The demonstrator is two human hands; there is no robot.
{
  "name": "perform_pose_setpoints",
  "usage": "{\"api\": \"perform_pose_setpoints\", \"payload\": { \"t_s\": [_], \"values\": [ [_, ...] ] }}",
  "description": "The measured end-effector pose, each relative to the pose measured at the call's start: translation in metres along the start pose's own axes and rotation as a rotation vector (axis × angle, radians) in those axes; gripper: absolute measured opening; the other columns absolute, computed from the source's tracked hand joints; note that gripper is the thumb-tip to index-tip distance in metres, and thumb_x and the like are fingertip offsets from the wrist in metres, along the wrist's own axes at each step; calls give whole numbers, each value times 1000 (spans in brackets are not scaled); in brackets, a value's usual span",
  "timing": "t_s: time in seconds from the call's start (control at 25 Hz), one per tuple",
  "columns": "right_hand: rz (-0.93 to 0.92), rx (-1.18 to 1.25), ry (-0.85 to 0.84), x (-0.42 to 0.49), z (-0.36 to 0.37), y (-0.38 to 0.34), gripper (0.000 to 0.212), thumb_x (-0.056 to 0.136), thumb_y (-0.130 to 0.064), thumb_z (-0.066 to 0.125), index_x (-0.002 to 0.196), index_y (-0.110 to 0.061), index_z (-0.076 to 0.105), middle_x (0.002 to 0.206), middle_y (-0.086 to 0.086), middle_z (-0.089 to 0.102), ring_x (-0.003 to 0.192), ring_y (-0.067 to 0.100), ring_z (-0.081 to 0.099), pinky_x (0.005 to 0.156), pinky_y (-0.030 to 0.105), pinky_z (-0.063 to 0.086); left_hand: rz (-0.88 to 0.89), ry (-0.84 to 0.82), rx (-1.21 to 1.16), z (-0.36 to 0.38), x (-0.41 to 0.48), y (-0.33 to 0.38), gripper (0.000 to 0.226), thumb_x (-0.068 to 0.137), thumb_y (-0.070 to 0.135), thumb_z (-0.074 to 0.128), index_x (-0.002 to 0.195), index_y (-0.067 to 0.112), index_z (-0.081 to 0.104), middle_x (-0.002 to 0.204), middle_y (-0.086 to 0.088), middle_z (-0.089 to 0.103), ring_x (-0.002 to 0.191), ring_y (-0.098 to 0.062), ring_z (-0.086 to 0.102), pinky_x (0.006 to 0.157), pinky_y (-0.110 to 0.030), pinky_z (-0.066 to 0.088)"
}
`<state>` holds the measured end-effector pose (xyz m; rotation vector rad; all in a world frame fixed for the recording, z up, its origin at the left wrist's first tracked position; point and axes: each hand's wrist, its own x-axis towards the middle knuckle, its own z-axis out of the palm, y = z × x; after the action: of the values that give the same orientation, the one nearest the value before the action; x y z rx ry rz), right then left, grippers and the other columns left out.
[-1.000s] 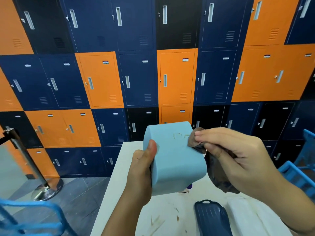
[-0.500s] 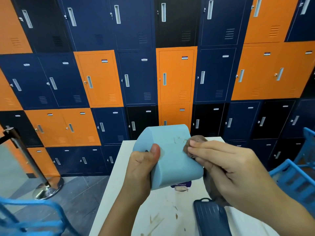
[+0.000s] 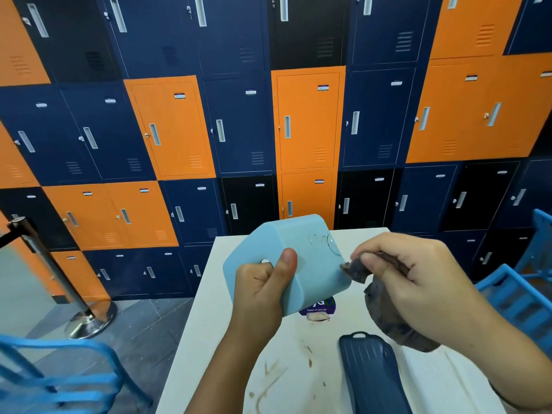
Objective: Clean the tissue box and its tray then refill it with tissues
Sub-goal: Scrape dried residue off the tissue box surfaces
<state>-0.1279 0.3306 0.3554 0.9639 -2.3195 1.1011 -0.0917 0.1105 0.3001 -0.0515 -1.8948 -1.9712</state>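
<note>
Well, stained white table (image 3: 442, 383) (lockers (image 3: 307, 121) behind)

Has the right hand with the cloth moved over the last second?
Yes. The right hand and its cloth have come down from level with the table's far edge, nearer the dark tray.

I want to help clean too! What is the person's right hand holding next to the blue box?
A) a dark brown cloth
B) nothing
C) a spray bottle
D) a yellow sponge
A: the right hand pinches a dark brown cloth right by the light blue tissue box, which the left hand grips.
</note>
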Motion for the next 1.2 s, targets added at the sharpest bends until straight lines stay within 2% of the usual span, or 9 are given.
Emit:
{"api": "perform_pose_setpoints", "payload": {
  "t_s": [0.08, 0.2, 0.36, 0.52, 0.64, 0.8, 0.92, 1.04, 1.2],
  "values": [
    [-56, 7, 117, -9, 9, -4, 25, 96, -4, 63, 94, -25, 76, 94, -20, 72, 94, 7, 69, 81, 17, 50, -7, 22, -19, 3, -2, 0, 109, 72, 85, 65, 72, -23, 49, 75, -40, 54, 70, -32, 52, 65, -44, 38],
    [-234, 15, 110, -28, 30, -8, 16, 95, -11, 63, 102, -13, 77, 109, -10, 71, 106, 6, 67, 88, 22, 53, -42, 30, -84, 1, -3, -1, 107, 71, 81, 68, 87, -23, 55, 83, -29, 65, 76, -32, 61, 71, -45, 46],
    [-394, -3, 36, -31, 25, -2, 19, 93, -11, 64, 102, -6, 79, 114, -2, 73, 112, 3, 66, 90, 21, 55, -107, -61, -112, -9, -4, 0, 52, 80, 60, 66, 86, 12, 82, 93, -8, 79, 83, -25, 74, 71, -35, 60],
    [-450, 44, -63, -11, 10, -2, 19, 93, -6, 66, 106, -8, 79, 118, -4, 73, 113, 5, 68, 93, 26, 57, -108, -162, -149, -15, -9, 8, 75, 58, 79, 79, 86, 10, 82, 92, -9, 79, 83, -22, 75, 68, -29, 59],
    [-386, 22, -7, 5, 8, -8, 21, 91, -3, 67, 107, -11, 79, 118, -7, 73, 113, 3, 67, 95, 28, 56, -112, -177, -173, -14, -9, 10, 75, 56, 79, 81, 85, 11, 82, 92, -10, 78, 85, -23, 74, 71, -31, 60],
    [-394, 36, -81, 5, 16, -14, 22, 90, -3, 68, 106, -12, 79, 116, -8, 74, 113, 1, 66, 95, 24, 54, -123, -104, -246, -19, -12, 10, 73, 40, 82, 84, 60, 13, 75, 66, -2, 71, 61, -14, 69, 54, -23, 52],
    [-343, 5, -50, 9, 13, -12, 23, 89, -4, 67, 105, -14, 80, 115, -12, 73, 112, -1, 66, 94, 27, 56, -116, -117, -230, -23, -14, 8, 76, 44, 82, 84, 63, 8, 76, 70, -4, 73, 63, -15, 70, 53, -22, 51],
    [-354, 16, -113, 9, 14, -15, 22, 92, -10, 66, 107, -17, 80, 117, -15, 73, 113, -2, 66, 95, 26, 56, -117, -98, -264, -25, -14, 7, 77, 46, 80, 85, 66, 6, 76, 72, -9, 72, 65, -18, 70, 55, -24, 52],
    [-335, -36, -77, 10, 14, -20, 23, 89, -11, 66, 105, -20, 80, 116, -17, 73, 112, -5, 65, 92, 28, 57, -86, -113, -252, -25, -15, 5, 74, 51, 80, 82, 66, 8, 78, 73, -3, 74, 66, -14, 71, 58, -21, 53]
  ]
}}
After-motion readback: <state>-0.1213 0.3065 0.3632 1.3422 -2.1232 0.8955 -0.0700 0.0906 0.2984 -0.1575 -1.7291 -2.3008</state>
